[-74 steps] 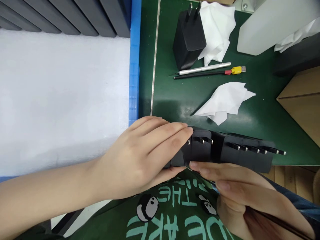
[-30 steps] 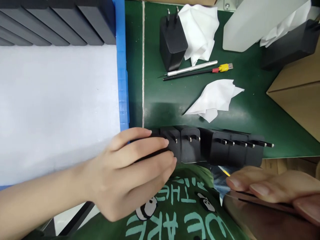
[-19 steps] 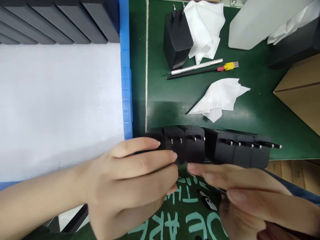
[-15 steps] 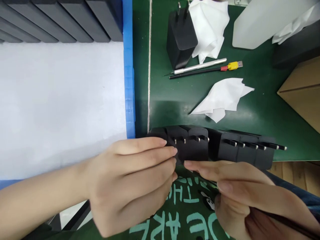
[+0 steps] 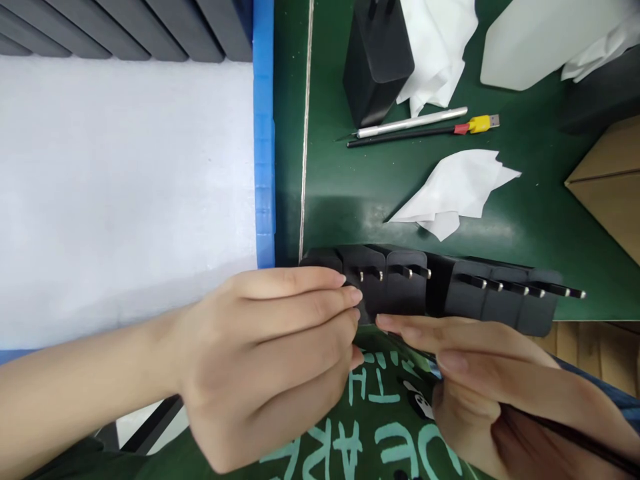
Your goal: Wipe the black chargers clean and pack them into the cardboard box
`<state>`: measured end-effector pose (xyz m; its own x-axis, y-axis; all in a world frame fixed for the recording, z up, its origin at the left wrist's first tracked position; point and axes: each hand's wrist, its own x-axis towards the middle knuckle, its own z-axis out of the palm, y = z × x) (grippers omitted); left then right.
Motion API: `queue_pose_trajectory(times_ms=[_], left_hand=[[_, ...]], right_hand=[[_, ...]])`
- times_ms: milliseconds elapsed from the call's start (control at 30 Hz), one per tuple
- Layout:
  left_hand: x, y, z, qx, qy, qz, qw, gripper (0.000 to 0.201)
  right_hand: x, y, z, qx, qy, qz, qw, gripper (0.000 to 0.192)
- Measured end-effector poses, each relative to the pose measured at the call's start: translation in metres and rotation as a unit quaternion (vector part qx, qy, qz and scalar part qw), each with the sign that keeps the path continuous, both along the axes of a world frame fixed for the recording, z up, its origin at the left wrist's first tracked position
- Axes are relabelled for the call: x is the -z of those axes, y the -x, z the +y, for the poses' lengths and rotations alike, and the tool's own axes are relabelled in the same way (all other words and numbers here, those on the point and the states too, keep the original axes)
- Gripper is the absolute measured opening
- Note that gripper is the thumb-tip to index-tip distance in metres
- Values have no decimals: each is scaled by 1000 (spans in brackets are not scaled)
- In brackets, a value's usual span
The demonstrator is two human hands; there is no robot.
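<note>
Head view. A row of black chargers (image 5: 440, 293) lay along the near edge of the green mat (image 5: 350, 193), prongs pointing right and slightly up. The left hand (image 5: 265, 360) was curled at the row's left end, fingertips (image 5: 350, 297) pressed on the leftmost units; fingers were closed about that end, though how much they enclosed was hidden by the hand itself. The right hand (image 5: 480, 373) lay under the row's near side, index finger stretched flat along the lower edge of the middle chargers and touching them; the other fingers were folded loosely, and whether they pinched anything could not be told. The right end of the row stood free of both hands.

Farther back on the mat: a single charger (image 5: 375, 60) standing, a white wipe (image 5: 457, 193) between it and the row, a silver pen (image 5: 413, 123) beside a thin black probe (image 5: 400, 135). A blue-edged tray (image 5: 263, 133) with white foam lay to the left.
</note>
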<state>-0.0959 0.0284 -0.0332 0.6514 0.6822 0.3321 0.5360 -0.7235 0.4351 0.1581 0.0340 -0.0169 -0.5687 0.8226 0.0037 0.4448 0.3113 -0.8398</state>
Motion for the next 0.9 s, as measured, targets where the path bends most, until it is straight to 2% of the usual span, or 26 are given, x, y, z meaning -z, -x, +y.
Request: queue_pose_trajectory(times_ms=[67, 167, 300, 400, 500, 633, 767, 900], left_hand=[[0, 0, -1, -10, 6, 0, 1000, 26], [-1, 0, -2, -12, 5, 0, 1000, 25], [-1, 0, -1, 0, -9, 2, 1000, 29], [-1, 0, 0, -7, -7, 3, 1000, 28], [0, 0, 1, -4, -16, 1, 1000, 28], [-1, 0, -1, -4, -4, -1, 1000, 26], [-1, 0, -1, -12, -9, -9, 1000, 26], [0, 0, 3, 3, -24, -17, 1000, 25]], right_hand=[[-1, -6, 4, -46, 22, 3, 999, 30], [0, -10, 6, -9, 40, -17, 999, 23], [2, -12, 11, -84, 68, -41, 993, 25], [3, -13, 14, -70, 51, -25, 996, 25], [3, -13, 14, -47, 77, -23, 996, 25], [2, -16, 17, -92, 124, -24, 988, 25], [2, -19, 19, -90, 110, -34, 989, 26], [3, -21, 18, -127, 82, -16, 988, 30]])
